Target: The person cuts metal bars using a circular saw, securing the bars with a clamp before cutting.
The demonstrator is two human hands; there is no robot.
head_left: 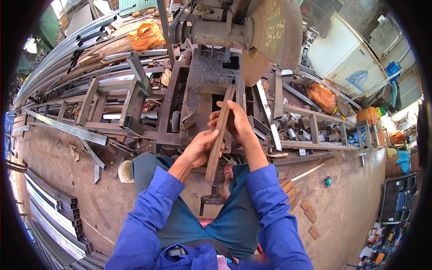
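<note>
A brown rectangular bar [219, 139], either rusty metal or wood, is held at a slant in front of my knees. My left hand [200, 147] is closed round its lower middle, thumb on top. Higher up, my right hand [237, 122] grips the bar near its far end. Just beyond that end is the dark bed [207, 74] of a cut-off saw. The saw's brown disc [254, 67] hangs right of the bar's tip, under a large guard [281, 33] with handwriting. Below the bar's near end, a round crank handle [213, 199] sits between my legs.
Welded steel frames [108, 103] extend left of the saw, another frame [315, 128] right. Long metal profiles [54, 67] lie at upper left, stacked square tubes [58, 211] at lower left. Brown offcuts [309, 211] and a teal tape measure [328, 181] are on the floor at right.
</note>
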